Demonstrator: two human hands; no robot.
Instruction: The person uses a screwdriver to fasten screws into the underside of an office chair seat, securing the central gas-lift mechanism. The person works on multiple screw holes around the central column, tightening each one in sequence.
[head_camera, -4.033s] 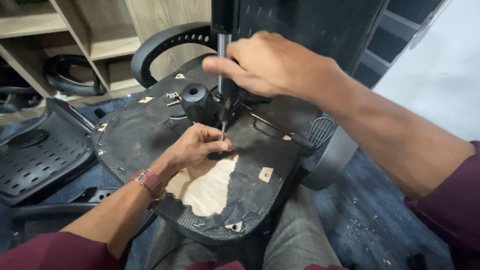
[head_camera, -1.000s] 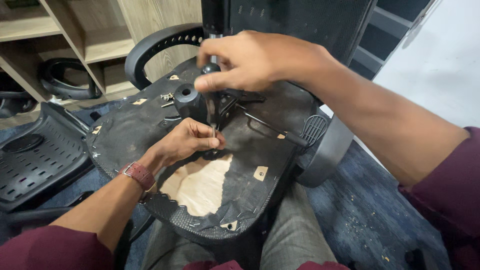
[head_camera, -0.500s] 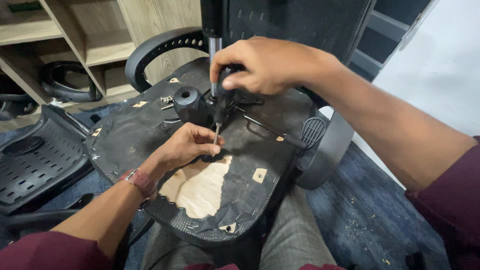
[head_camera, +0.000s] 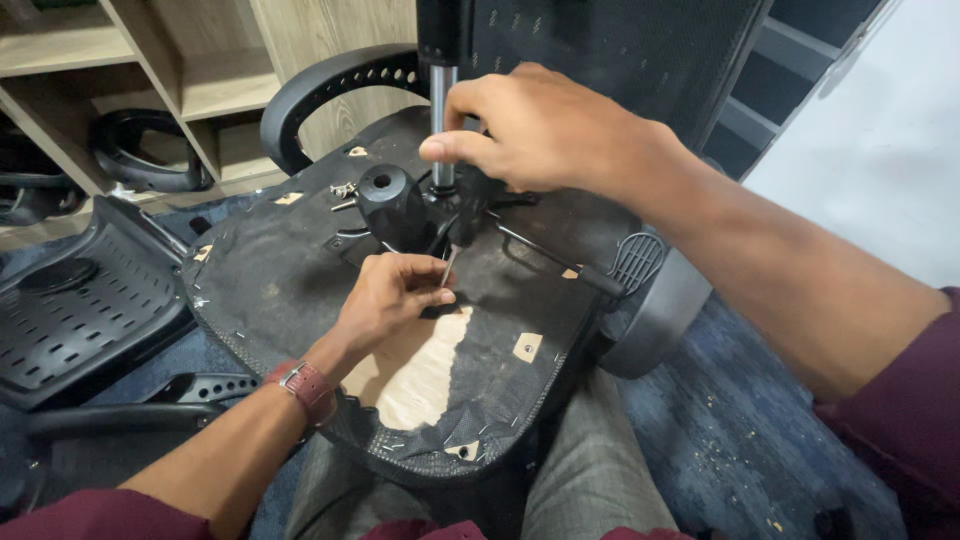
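**Upturned chair seat — screw work at the mechanism plate**

Seat (head_camera: 300, 290): lies underside up across the person's lap, black fabric stapled round the rim, a torn patch showing bare plywood (head_camera: 415, 365) near the front edge. The mechanism (head_camera: 400, 205) with its round knob sits at the seat's middle; a chrome post (head_camera: 442, 100) rises just behind it.

Right hand (head_camera: 540, 125): curled tight round the top of a screwdriver (head_camera: 465, 210), thumb and forefinger pressed on the handle; the shaft slants down and toward the person.

Left hand (head_camera: 385, 295): fingers bunched, pinching the shaft close to its tip, heel resting on the fabric. The screw itself is hidden under the fingers — cannot tell its head type.

Handling notes, as judgement:
- Bring the shaft nearer upright over the screw; a slanted driver tends to slip out.
- Press down firmly while turning.
- Loosen the pinch once the tip seats, so the shaft spins freely.
- Brace the seat with the knees; it could rock on the lap.

Nearby: armrest (head_camera: 320, 90) behind the seat, perforated black panel (head_camera: 80, 310) on the floor at left, wooden shelves (head_camera: 120, 60) beyond.
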